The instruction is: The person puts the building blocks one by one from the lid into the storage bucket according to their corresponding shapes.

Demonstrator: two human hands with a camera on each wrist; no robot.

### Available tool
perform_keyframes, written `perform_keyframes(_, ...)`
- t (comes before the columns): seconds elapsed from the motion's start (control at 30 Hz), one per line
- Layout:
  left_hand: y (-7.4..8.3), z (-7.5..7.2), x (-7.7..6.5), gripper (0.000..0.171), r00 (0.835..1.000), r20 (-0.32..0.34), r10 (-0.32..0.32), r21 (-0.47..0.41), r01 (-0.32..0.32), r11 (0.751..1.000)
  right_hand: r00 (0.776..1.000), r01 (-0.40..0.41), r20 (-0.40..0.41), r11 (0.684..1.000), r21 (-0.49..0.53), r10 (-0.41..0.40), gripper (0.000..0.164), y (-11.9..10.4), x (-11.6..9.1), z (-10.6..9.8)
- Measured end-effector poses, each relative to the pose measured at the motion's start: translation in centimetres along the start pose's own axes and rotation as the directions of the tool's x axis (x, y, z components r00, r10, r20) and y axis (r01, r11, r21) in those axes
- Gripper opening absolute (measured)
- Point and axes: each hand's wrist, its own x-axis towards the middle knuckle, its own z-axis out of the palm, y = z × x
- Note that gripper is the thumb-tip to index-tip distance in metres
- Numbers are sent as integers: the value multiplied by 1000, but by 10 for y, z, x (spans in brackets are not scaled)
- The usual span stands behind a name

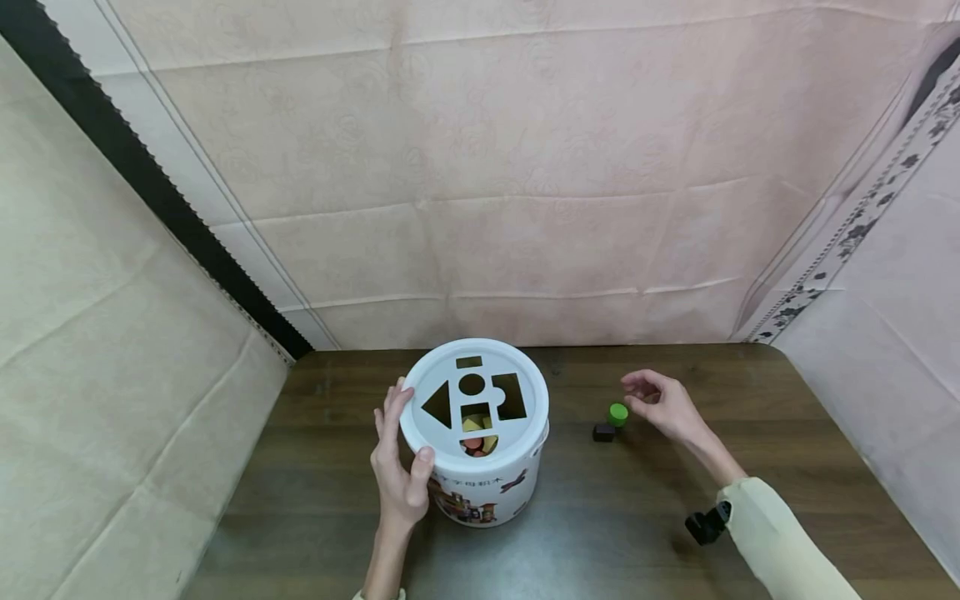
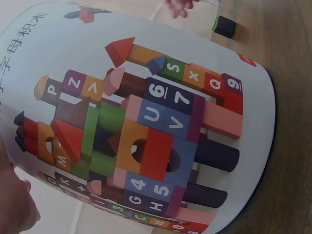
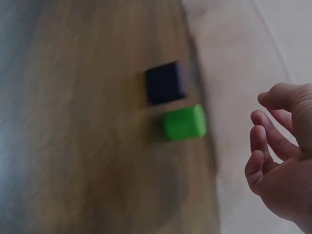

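A white lidded bucket (image 1: 491, 492) printed with toy-block pictures stands on the table. Its lid (image 1: 442, 442) has several shaped cut-outs, and pale yellow and reddish blocks show inside. My left hand (image 1: 397, 475) holds the bucket's left side, fingertips and thumb at the lid's rim; part of that hand appears at the edge of the left wrist view. To the right, a green cylinder block (image 1: 618, 414) stands beside a black block (image 1: 603, 432). My right hand (image 1: 663, 404) hovers just right of the green cylinder, fingers loosely bent, nothing between them and the thumb.
The brown wooden table (image 1: 570, 533) ends at a pale cloth backdrop (image 1: 525, 183). More cloth (image 1: 112, 333) bounds the left side, and a similar sheet (image 1: 885, 333) bounds the right. A black wrist strap device (image 1: 707, 525) sits at the right sleeve.
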Motion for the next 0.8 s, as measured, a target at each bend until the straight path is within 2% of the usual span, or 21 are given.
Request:
perform_keyframes(0.13, 0, -1, 0, 66, 1000, 0, 2, -3, -2, 1000, 999, -55, 3, 998, 11, 54, 29, 18, -7, 2)
perform_keyframes(0.3, 0, -1, 0, 65, 1000, 3, -2, 2, 2, 1000, 997, -68, 28, 998, -2, 68, 34, 32, -11, 4)
perform_keyframes(0.57, 0, -1, 0, 65, 1000, -2, -5, 6, 5, 1000, 995, -75, 62, 997, -11, 76, 39, 42, -12, 14)
perform_keyframes(0.8, 0, -1, 0, 66, 1000, 2, -2, 5, 2, 1000, 994, -90, 66, 995, 32, 88, 38, 49, -14, 22)
